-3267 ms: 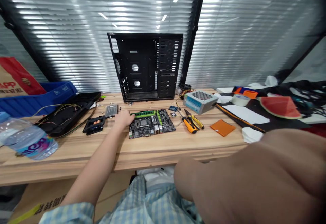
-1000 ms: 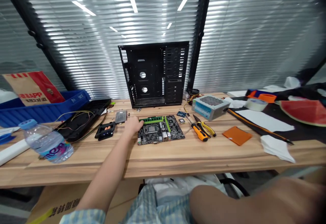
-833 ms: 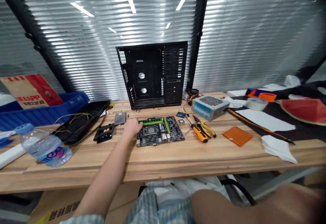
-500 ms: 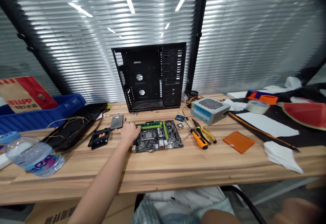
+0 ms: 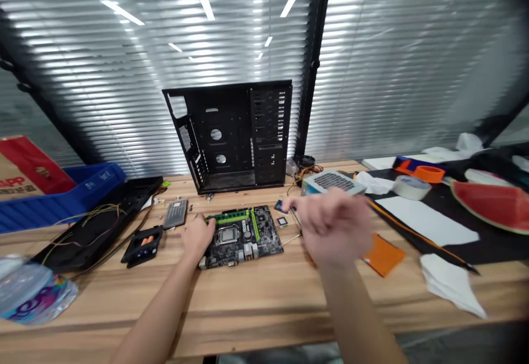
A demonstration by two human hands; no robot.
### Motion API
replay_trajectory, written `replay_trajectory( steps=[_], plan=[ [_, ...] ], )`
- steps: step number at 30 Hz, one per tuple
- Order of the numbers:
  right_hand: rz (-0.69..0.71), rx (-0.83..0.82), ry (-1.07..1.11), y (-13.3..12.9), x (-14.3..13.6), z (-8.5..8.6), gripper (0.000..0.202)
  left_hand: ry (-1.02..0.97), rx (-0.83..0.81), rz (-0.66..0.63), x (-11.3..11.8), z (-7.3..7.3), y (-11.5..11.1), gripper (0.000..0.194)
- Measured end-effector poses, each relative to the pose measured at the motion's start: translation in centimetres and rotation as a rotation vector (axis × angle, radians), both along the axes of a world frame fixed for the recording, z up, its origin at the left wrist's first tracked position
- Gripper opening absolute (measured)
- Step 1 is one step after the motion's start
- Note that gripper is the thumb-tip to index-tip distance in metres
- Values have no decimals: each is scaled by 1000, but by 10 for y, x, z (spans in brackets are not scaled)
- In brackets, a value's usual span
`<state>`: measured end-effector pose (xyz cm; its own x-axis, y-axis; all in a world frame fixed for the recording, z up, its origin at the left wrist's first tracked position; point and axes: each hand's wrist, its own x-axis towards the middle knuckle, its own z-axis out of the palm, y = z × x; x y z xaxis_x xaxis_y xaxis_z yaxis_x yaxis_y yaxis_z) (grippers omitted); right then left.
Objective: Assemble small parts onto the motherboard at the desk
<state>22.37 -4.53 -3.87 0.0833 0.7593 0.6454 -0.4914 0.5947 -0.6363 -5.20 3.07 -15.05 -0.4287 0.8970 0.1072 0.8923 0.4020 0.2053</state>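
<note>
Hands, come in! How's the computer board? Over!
Left hand at left end of motherboard; motherboard flat on table. Right hand up, blurred, grip unclear. Right hand partly hides power supply.

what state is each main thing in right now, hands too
motherboard: lying flat
left hand: at the motherboard's left edge, seemingly touching it
right hand: raised, blurred, grip unclear
computer case: upright, open side facing the camera
power supply: partly hidden by the right hand
watermelon slice: cut, red flesh showing

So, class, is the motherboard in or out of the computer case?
Out: the motherboard lies on the wooden table, in front of the open computer case.
</note>
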Motion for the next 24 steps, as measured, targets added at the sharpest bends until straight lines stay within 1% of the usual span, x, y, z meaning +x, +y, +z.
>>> replay_trajectory(
  steps=[1,3,5,6,7,9,11,12,15,17,19,20,22,24],
  plan=[
    [-49,-58,-27,24,-6,-6,54,7,-5,6,0,0,1,44],
    [-134,-221,-247,67,-17,-25,47,15,-26,8,2,1,4,44],
    [-215,-305,-570,95,-26,-49,38,26,-47,-3,4,2,8,44],
    [-265,-331,-735,102,-29,-62,33,40,-46,-12,6,2,10,43],
    [-304,-348,-881,106,-33,-74,29,55,-48,-20,7,3,12,43],
    [-351,-301,-1092,104,-40,-94,29,74,-43,-33,10,3,15,41],
    [-400,-250,-1257,97,-46,-108,32,81,-47,-43,13,5,16,40],
    [-391,-221,-1319,93,-49,-112,35,83,-51,-44,13,5,16,40],
    [-333,-191,-1426,87,-53,-119,50,74,-59,-75,11,7,14,38],
    [-285,-165,-1450,87,-53,-122,59,68,-56,-100,6,6,12,35],
    [-259,-154,-1447,89,-53,-127,67,64,-22,-165,-2,2,12,33],
    [-268,-168,-1449,91,-53,-130,67,46,1,-200,-7,-1,12,33],
    [-247,-144,-1474,94,-57,-139,71,2,46,-250,-16,-8,12,31],
    [-349,-209,-1459,98,-63,-152,71,0,99,-296,-24,-15,13,31]
  ],
)
